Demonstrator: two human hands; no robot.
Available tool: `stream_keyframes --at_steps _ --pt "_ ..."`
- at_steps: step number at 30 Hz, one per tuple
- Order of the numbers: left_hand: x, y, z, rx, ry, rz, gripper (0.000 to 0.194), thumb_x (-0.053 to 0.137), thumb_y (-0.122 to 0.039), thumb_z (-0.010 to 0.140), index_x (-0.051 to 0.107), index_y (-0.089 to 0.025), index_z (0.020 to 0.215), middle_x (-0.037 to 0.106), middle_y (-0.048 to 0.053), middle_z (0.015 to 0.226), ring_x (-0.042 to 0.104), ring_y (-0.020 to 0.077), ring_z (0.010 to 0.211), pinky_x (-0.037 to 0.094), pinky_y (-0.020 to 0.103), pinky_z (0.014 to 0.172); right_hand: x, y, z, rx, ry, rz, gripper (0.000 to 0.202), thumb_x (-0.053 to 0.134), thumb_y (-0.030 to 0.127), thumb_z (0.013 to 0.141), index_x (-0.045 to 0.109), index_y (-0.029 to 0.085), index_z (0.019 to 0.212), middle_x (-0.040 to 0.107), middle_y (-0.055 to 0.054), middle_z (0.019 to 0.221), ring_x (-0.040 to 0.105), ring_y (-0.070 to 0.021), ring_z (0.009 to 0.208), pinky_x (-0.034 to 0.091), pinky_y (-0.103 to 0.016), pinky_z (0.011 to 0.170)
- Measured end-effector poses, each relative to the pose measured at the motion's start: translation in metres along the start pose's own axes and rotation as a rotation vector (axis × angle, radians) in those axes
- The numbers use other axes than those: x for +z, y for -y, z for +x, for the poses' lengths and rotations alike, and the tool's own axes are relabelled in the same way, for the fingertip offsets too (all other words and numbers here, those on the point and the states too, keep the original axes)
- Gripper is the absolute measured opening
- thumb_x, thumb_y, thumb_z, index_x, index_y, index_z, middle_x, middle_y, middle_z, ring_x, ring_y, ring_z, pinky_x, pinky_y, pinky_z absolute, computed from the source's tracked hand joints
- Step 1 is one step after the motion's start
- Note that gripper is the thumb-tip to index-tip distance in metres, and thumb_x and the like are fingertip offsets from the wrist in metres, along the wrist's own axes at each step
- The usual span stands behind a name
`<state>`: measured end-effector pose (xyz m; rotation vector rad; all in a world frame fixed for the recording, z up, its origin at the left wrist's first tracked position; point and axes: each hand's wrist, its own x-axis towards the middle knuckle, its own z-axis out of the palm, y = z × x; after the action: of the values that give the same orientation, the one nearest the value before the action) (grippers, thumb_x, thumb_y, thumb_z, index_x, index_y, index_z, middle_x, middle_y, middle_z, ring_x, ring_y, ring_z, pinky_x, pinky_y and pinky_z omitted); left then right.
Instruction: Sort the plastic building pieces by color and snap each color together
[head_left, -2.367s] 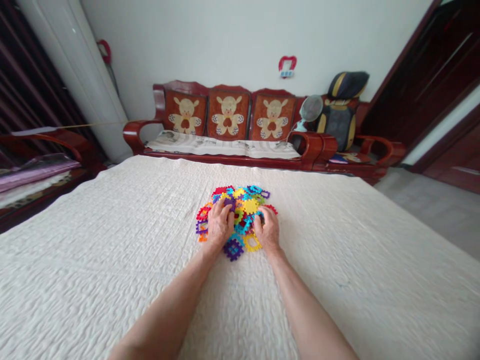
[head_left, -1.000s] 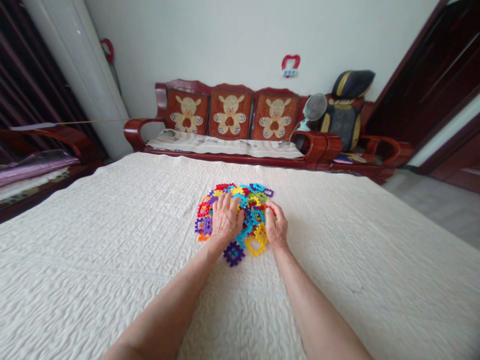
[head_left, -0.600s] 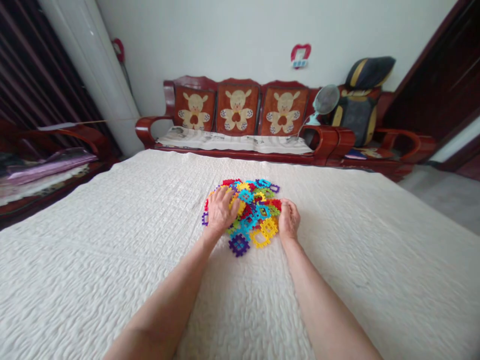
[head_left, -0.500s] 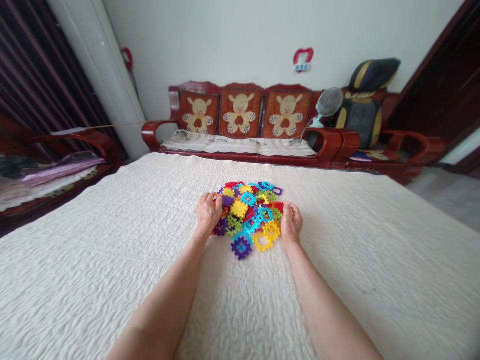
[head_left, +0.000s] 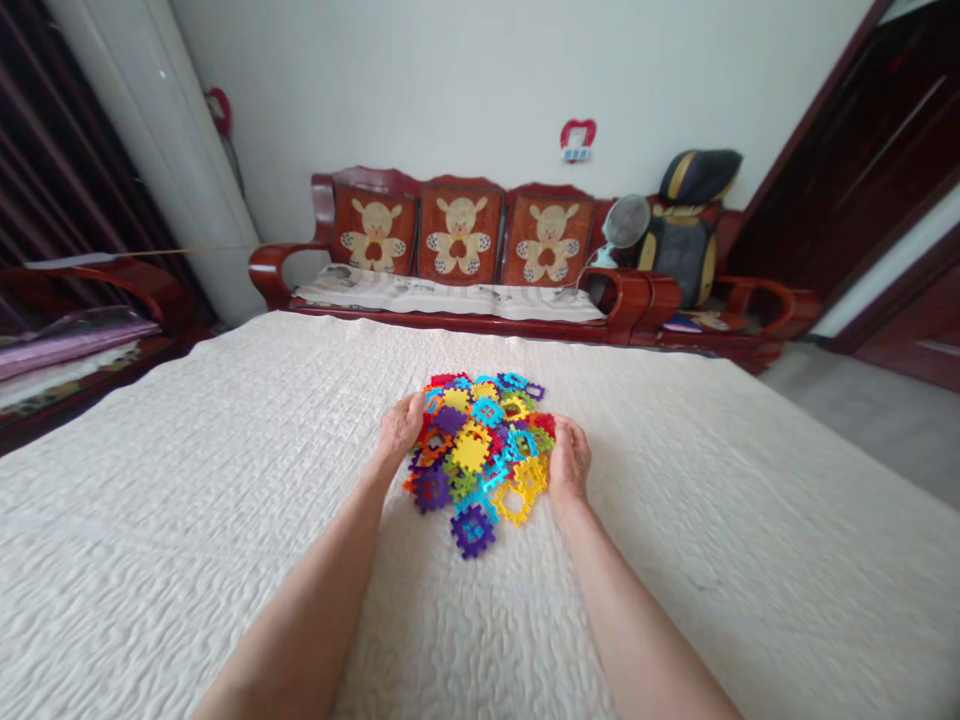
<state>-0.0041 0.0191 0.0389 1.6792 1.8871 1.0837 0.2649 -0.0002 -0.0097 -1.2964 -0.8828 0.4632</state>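
A heap of flat, notched plastic building tiles (head_left: 480, 440) in purple, yellow, blue, red, green and orange lies on a cream quilted bedspread (head_left: 225, 480). My left hand (head_left: 400, 425) cups the heap's left side, palm turned inward against the pieces. My right hand (head_left: 570, 461) presses against its right side in the same way. Neither hand grips a single piece. One purple tile (head_left: 472, 528) lies at the near edge, between my forearms.
A red wooden bench (head_left: 465, 270) with bear-print cushions stands beyond the bed's far edge. A small fan (head_left: 622, 225) and a dark bag (head_left: 686, 220) rest on its right end. A white column (head_left: 157, 150) and another wooden seat (head_left: 90, 320) stand left.
My hands slid off the top of the heap to its left and right sides. The pieces have been pushed closer together and toward me.
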Motion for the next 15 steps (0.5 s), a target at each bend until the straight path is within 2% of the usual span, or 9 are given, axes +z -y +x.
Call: stream_keyframes --at_steps 2,5,11,15 --pt "-0.006 0.010 0.017 -0.059 -0.042 0.048 0.056 0.028 -0.051 0.094 0.070 -0.015 0.085 0.067 0.005 0.071 0.064 0.0226 0.078 0.044 0.028 0.066 0.000 -0.002 0.013 0.008 -0.015 -0.021 0.040 0.049 0.048 0.080 0.065 0.017 0.100 0.071 -0.010 0.102 0.064 -0.0230 0.095 0.051 -0.037 0.086" --pt "-0.004 0.021 0.038 -0.019 -0.046 0.063 0.054 0.029 -0.049 0.094 0.070 -0.016 0.088 0.068 0.006 0.073 0.064 0.0225 0.081 0.043 0.028 0.068 0.006 -0.007 0.047 -0.078 0.065 -0.128 0.039 0.051 0.045 0.077 0.066 0.019 0.100 0.071 -0.009 0.104 0.063 -0.0234 0.099 0.049 -0.039 0.092" --pt "0.012 0.033 0.046 0.121 0.058 0.035 0.047 0.032 -0.044 0.094 0.070 -0.022 0.111 0.073 0.006 0.106 0.063 0.0228 0.105 0.047 0.029 0.088 0.035 -0.024 0.121 -0.175 0.364 -0.307 0.031 0.059 0.044 0.076 0.069 0.023 0.097 0.073 -0.005 0.102 0.065 -0.0225 0.098 0.048 -0.041 0.094" --pt "0.016 0.037 0.047 0.257 0.083 0.035 0.046 0.030 -0.039 0.096 0.066 -0.023 0.119 0.069 0.005 0.121 0.061 0.0210 0.113 0.045 0.031 0.098 0.060 -0.032 0.143 -0.171 0.473 -0.337 0.031 0.064 0.045 0.074 0.071 0.023 0.095 0.073 -0.006 0.100 0.066 -0.0242 0.097 0.047 -0.045 0.095"
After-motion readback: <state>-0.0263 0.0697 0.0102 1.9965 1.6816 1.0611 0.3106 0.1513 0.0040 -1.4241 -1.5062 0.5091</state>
